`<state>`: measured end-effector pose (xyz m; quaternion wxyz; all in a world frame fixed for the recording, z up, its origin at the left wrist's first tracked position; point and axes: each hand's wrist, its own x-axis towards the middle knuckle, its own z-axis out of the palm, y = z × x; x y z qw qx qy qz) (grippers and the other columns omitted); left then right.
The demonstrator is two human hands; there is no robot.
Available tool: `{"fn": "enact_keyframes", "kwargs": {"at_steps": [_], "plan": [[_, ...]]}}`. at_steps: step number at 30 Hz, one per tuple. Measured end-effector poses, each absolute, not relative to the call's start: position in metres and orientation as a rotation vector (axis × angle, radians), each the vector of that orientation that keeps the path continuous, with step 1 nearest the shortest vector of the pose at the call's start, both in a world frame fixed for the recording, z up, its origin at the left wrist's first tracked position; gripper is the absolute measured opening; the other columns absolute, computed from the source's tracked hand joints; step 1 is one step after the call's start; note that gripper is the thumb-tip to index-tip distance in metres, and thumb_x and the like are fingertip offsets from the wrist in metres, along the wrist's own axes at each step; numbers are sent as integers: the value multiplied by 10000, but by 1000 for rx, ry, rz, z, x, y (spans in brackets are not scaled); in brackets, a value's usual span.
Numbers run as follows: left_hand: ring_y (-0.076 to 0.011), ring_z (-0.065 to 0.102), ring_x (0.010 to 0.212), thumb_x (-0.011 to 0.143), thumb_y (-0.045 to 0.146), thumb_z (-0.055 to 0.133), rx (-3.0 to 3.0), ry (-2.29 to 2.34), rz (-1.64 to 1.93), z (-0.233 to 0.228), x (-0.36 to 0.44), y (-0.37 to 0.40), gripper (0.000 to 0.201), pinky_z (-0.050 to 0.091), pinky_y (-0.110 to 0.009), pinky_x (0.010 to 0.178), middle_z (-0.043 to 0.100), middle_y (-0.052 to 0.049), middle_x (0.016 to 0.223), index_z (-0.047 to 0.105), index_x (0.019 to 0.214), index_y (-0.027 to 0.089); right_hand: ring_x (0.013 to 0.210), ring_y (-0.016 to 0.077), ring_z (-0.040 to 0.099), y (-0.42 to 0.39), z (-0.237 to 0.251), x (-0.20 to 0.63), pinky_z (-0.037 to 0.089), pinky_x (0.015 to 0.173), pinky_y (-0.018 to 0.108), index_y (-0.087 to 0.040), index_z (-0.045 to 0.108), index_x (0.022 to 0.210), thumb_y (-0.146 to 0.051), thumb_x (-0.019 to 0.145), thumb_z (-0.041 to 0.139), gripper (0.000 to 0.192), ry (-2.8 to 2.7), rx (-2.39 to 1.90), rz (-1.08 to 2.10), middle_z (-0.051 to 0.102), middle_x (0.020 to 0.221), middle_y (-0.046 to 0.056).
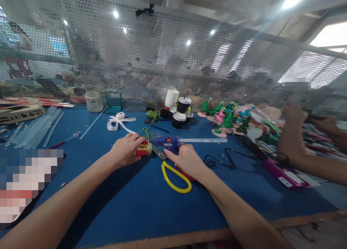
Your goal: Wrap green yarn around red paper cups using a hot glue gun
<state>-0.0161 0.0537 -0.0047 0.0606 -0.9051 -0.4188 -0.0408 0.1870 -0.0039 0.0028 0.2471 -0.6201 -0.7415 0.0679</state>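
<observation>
On the blue table (130, 205), the left hand (126, 149) is curled around a small red cylinder (142, 148) with a yellow and green band, holding it on its side against the tabletop near the middle of the scene. Just to the right of it, the right hand (187, 160) grips a blue glue gun (166, 141), fingers wrapped about its handle, with the nozzle pointing left at the end of the red cylinder; a clear glue stick (203, 140) sticks out of the back of the gun toward the right. A green string (148, 133) trails from the cylinder up to a ball of green twine (153, 114) farther back. Scissors with yellow handles (175, 176) lie on the table just near of the right hand, partly under it. A black cord (222, 162) loops to the right of that hand. Farther back stand black cups with white rims (181, 113) and a stack of white cups (171, 98), and to their left a loose white ribbon (119, 120). Far left lies a spread of clear glue sticks (35, 128), with a clear plastic jar (93, 101) behind. At the right, a heap of green and pink craft pieces (230, 120) sits next to another person's arm (295, 140), which rests on the table well apart from the two working hands. A perforated metal screen (162, 54) closes off the far edge.
</observation>
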Motion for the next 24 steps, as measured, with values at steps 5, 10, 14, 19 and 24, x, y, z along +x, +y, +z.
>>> {"fn": "enact_keyframes", "kwargs": {"at_steps": [5, 10, 14, 19, 24], "plan": [[-232, 487, 1015, 654, 277, 631, -2743, -1266, -149, -6, -16, 54, 457, 453, -332, 807, 542, -57, 1086, 470, 1078, 224, 438, 168, 572, -8, 4, 188, 411, 515, 248, -199, 514, 551, -284, 782, 497, 247, -1999, -1682, 265, 553, 401, -8], [-237, 499, 1002, 664, 282, 622, -2733, -1265, -172, -7, -16, 53, 464, 458, -335, 801, 541, -70, 1092, 472, 1096, 206, 444, 176, 573, -10, 5, 186, 422, 540, 256, -205, 518, 539, -278, 777, 514, 249, -1995, -1688, 256, 541, 388, -6], [-236, 501, 1006, 664, 285, 622, -2725, -1285, -163, -6, -16, 53, 465, 449, -338, 818, 541, -70, 1098, 472, 1098, 215, 454, 185, 574, -11, 5, 186, 425, 554, 265, -199, 557, 565, -261, 771, 531, 216, -2024, -1699, 203, 544, 401, -2], [-244, 499, 1018, 664, 296, 609, -2740, -1303, -175, -7, -16, 55, 487, 446, -349, 827, 539, -76, 1121, 465, 1120, 209, 436, 177, 563, -13, 5, 186, 412, 519, 260, -193, 587, 585, -272, 772, 529, 211, -2063, -1690, 162, 540, 403, -6], [-249, 510, 1006, 671, 299, 595, -2759, -1302, -190, -7, -17, 57, 480, 441, -356, 841, 546, -80, 1119, 472, 1124, 199, 507, 178, 597, -15, 5, 186, 402, 497, 244, -173, 608, 618, -244, 761, 539, 173, -2089, -1651, 111, 620, 532, 32]]}}
